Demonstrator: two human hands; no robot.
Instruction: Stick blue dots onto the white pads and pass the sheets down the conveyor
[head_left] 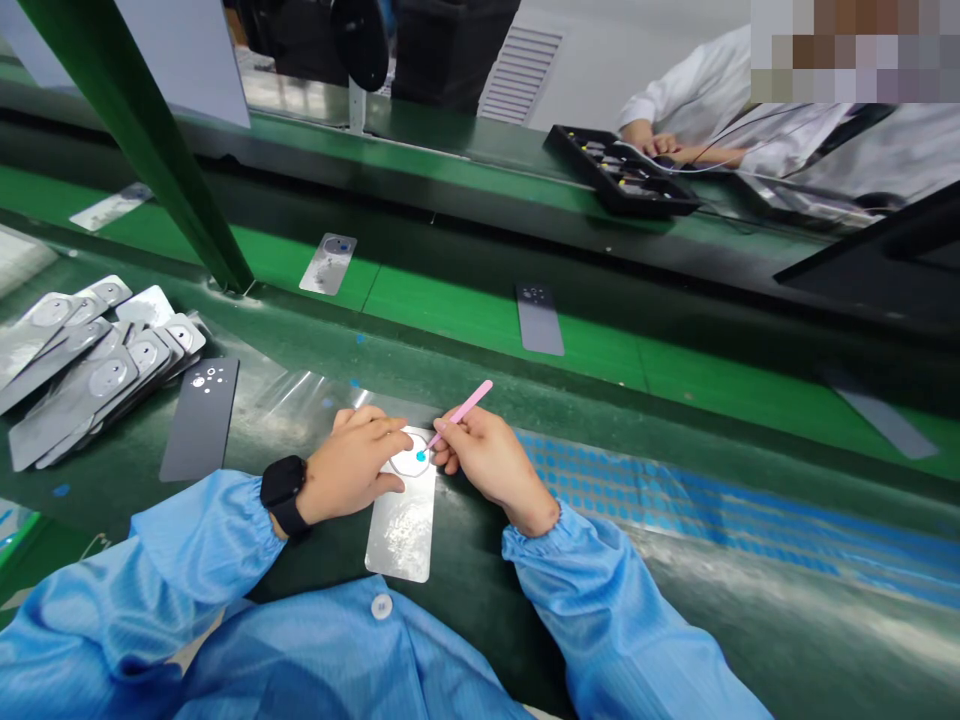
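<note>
While the left hand (352,468) lies flat with its fingers pressing the far end of a silver plate (403,520) on the dark green bench (465,570), the right hand (491,465) pinches a pink stick (461,410) whose tip meets a small blue dot (421,456) on that plate. Left of them lie a dark plate (199,418) and a heap of silver plates (82,365); to the right, a sheet of blue dots (675,500). Farther off runs a green conveyor belt (465,315) carrying single plates, and beyond it a person in white (720,110) works beside a black tray (619,170).
</note>
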